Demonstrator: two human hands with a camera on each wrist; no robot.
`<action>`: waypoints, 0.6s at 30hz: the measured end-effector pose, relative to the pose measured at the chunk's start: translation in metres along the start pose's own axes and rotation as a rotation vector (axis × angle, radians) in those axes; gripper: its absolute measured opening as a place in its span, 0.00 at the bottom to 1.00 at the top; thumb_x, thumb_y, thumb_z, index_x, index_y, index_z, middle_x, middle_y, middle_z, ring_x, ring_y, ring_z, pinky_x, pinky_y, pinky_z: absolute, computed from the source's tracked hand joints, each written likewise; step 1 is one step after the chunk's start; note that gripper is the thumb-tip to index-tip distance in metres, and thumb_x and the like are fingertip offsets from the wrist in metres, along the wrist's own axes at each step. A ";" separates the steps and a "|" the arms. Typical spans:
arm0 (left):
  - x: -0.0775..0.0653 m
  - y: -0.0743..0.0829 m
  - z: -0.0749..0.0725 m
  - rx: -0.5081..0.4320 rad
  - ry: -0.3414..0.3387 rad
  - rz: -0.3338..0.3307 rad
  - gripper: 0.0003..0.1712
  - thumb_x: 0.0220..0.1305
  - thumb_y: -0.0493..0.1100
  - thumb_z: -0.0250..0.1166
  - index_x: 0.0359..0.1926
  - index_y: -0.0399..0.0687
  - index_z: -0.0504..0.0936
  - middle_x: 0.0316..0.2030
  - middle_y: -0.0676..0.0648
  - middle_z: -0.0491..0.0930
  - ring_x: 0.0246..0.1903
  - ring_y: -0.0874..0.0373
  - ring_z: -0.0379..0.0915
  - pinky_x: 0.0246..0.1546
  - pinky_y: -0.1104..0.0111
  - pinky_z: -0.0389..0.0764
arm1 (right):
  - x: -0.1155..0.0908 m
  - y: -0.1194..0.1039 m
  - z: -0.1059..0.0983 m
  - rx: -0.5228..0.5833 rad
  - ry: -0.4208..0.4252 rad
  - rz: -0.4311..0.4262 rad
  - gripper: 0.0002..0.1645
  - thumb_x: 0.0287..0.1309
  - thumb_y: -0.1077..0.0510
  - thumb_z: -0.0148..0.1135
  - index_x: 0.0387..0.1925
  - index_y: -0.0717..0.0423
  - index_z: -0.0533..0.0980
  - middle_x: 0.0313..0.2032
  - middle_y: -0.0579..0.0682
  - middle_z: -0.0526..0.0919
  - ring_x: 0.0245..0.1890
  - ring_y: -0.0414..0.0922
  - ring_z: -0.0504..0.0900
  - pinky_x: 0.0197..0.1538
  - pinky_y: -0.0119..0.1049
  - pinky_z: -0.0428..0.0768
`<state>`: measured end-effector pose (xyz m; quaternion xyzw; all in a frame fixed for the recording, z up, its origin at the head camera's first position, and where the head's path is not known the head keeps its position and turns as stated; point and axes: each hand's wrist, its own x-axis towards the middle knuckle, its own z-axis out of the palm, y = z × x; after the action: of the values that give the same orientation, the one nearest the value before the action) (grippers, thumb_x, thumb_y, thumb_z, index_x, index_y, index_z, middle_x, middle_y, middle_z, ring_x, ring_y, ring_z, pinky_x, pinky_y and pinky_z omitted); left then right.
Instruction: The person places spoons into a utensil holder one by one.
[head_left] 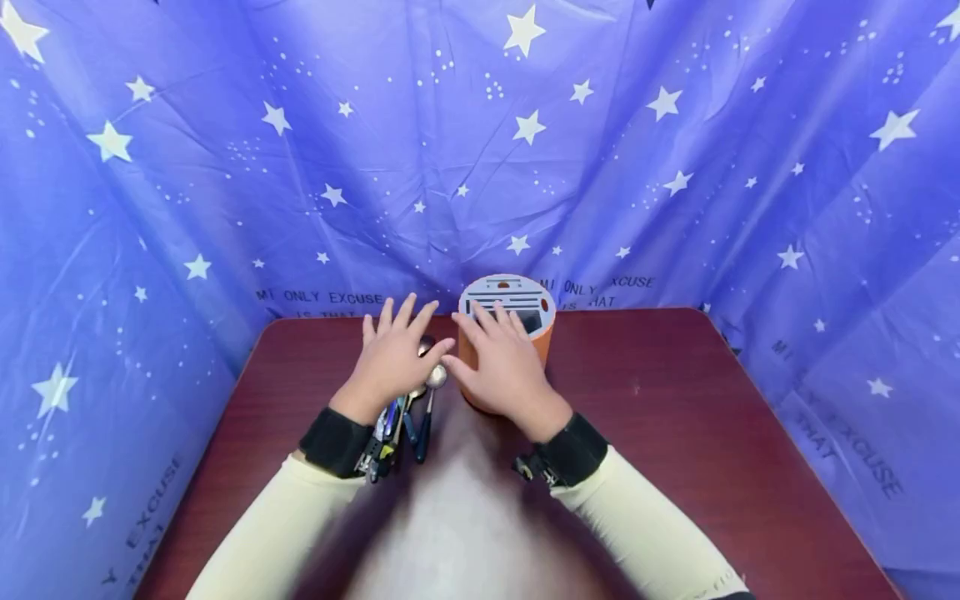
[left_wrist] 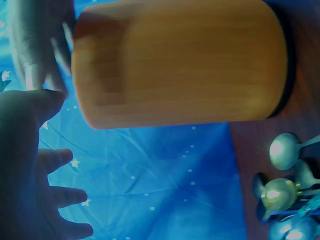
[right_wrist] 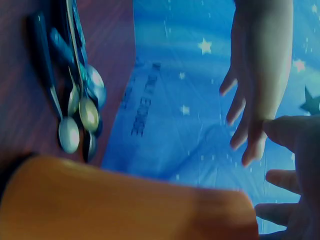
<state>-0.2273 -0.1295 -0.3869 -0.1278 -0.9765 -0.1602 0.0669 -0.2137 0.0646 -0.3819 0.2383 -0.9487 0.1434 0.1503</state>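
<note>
On the blue curtain [head_left: 450, 167], dark capitals read "ONLY EXCUSE" above "IS THAT" left of the orange holder [left_wrist: 182, 65]; right of the holder, "ONLY", "XCUSE" and "THAT" show. "EXCUSE" and "THAT" recur well to either side of it.

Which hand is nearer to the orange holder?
The right hand. It is close over the top of the holder; whether it touches is unclear. The left hand is farther, off to the holder's left, above the spoons.
</note>
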 end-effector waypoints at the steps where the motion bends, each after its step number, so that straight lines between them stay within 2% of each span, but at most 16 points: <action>1: -0.002 0.000 0.003 -0.001 0.004 0.000 0.41 0.71 0.70 0.50 0.78 0.57 0.60 0.78 0.39 0.52 0.76 0.30 0.39 0.68 0.30 0.40 | -0.003 -0.002 0.002 0.009 0.025 -0.018 0.39 0.65 0.32 0.58 0.71 0.44 0.69 0.73 0.53 0.67 0.73 0.62 0.62 0.74 0.56 0.59; 4: -0.008 -0.002 0.015 -0.013 0.029 0.007 0.38 0.72 0.65 0.54 0.75 0.54 0.65 0.75 0.39 0.59 0.75 0.32 0.47 0.68 0.31 0.46 | -0.012 -0.008 0.008 0.039 0.112 -0.071 0.34 0.63 0.37 0.63 0.66 0.46 0.74 0.67 0.52 0.75 0.69 0.59 0.70 0.70 0.54 0.66; 6: -0.013 -0.004 0.025 -0.026 0.047 0.018 0.35 0.72 0.62 0.57 0.72 0.51 0.69 0.72 0.39 0.65 0.72 0.33 0.55 0.67 0.33 0.54 | -0.016 -0.009 0.012 0.057 0.179 -0.099 0.28 0.62 0.42 0.65 0.61 0.48 0.78 0.62 0.51 0.79 0.66 0.57 0.74 0.68 0.53 0.69; 10: -0.021 -0.011 0.048 -0.044 0.081 0.048 0.26 0.72 0.54 0.59 0.62 0.44 0.79 0.61 0.39 0.77 0.60 0.37 0.73 0.60 0.42 0.70 | -0.022 -0.011 0.023 0.080 0.308 -0.176 0.17 0.60 0.51 0.67 0.50 0.52 0.84 0.52 0.49 0.85 0.61 0.53 0.78 0.67 0.48 0.71; 12: -0.025 -0.014 0.060 -0.061 0.089 0.056 0.22 0.71 0.51 0.60 0.57 0.42 0.82 0.55 0.40 0.81 0.54 0.39 0.78 0.55 0.45 0.75 | -0.024 -0.012 0.028 0.093 0.344 -0.227 0.13 0.59 0.54 0.67 0.45 0.52 0.84 0.48 0.49 0.86 0.58 0.52 0.80 0.66 0.46 0.72; 15: -0.029 -0.019 0.076 -0.096 0.103 0.053 0.16 0.68 0.44 0.61 0.50 0.41 0.85 0.45 0.40 0.85 0.45 0.40 0.82 0.48 0.48 0.79 | -0.027 -0.015 0.038 0.109 0.337 -0.268 0.12 0.59 0.55 0.66 0.44 0.53 0.84 0.44 0.47 0.86 0.53 0.48 0.82 0.60 0.43 0.76; 18: -0.029 -0.025 0.094 -0.110 0.110 0.038 0.12 0.64 0.40 0.62 0.44 0.39 0.85 0.38 0.40 0.85 0.39 0.40 0.83 0.42 0.48 0.80 | -0.029 -0.016 0.051 0.123 0.251 -0.231 0.14 0.59 0.54 0.66 0.46 0.52 0.84 0.44 0.45 0.86 0.49 0.46 0.83 0.54 0.42 0.79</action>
<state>-0.2141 -0.1279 -0.4874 -0.1406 -0.9585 -0.2189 0.1164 -0.1925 0.0458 -0.4353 0.3345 -0.8782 0.2117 0.2683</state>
